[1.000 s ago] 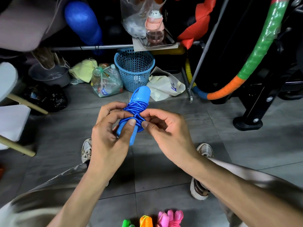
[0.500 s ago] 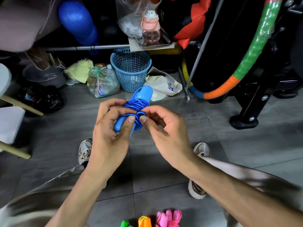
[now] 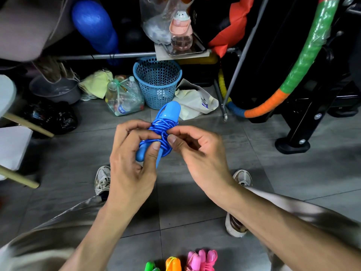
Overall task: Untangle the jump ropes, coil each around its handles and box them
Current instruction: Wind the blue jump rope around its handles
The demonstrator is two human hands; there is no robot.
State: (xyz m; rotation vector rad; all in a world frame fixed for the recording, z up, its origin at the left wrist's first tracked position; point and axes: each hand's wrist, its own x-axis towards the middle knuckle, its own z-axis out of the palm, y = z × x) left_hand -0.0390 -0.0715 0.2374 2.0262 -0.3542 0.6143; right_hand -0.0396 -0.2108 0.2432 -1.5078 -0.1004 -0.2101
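While the left hand (image 3: 132, 153) grips the blue jump rope (image 3: 159, 133) wound on its handles above the floor, the right hand (image 3: 195, 151) pinches the last loop; tucking that end seems next, then boxing.

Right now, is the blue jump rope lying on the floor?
No, the blue jump rope is held up above the floor tiles, gripped by the left hand while the right hand pinches its cord.
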